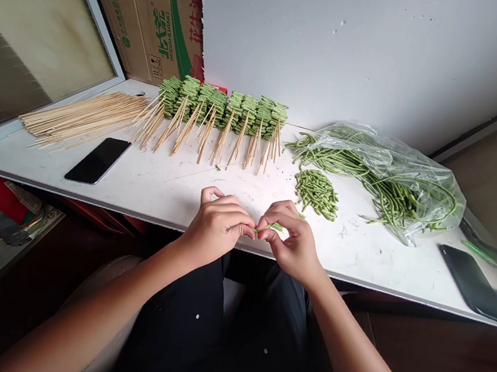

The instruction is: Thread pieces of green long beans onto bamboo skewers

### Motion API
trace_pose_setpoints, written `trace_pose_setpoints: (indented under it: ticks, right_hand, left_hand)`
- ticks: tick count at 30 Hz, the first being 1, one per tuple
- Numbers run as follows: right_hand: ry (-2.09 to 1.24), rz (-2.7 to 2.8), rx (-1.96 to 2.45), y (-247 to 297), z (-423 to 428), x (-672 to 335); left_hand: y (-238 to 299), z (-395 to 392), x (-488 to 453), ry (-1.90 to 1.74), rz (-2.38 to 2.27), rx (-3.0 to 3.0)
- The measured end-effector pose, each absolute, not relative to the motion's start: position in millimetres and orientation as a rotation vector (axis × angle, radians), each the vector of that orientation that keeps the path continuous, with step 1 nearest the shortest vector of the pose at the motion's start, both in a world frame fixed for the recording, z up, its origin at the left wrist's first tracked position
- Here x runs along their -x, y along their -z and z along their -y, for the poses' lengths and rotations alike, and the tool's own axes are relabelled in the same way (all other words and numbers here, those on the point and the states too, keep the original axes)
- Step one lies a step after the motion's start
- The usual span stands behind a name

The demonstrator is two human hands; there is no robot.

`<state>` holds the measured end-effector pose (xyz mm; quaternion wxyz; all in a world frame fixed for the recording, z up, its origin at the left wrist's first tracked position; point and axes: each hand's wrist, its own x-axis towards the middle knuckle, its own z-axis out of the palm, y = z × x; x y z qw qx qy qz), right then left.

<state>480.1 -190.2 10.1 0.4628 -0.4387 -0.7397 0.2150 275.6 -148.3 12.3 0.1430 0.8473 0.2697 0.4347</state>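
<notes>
Just above the table's front edge, my left hand and my right hand meet fingertip to fingertip. Both are closed in a pinch on a green bean, most of which the fingers hide. Beyond my right hand lies a heap of short cut bean pieces. A single thin skewer rests on the table past my left hand, with a small bean bit near it. Farther back, stacked bean skewers stand in a row, their bare sticks pointing toward me.
Loose bamboo skewers lie at the left, behind a black phone. A clear plastic bag of long beans spreads over the right side. Another dark phone-like slab sits at the right edge. A cardboard box stands behind.
</notes>
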Motion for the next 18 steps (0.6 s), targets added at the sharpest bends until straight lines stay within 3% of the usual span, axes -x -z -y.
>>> trace_pose_setpoints:
  ticks: [10,14,18]
  right_hand:
    - [-0.664,1.753,0.996,-11,182,-498]
    - [-0.446,1.599,1.088,-17,174,-528]
    - [-0.192,1.692,1.387,-6,165,-543]
  left_hand:
    - [-7,134,-266,-1.233,-0.917,-2.472]
    - [-9,114,-250,-1.368,-1.167,-2.381]
    - [-4,112,-251,-1.329,-1.1,-2.378]
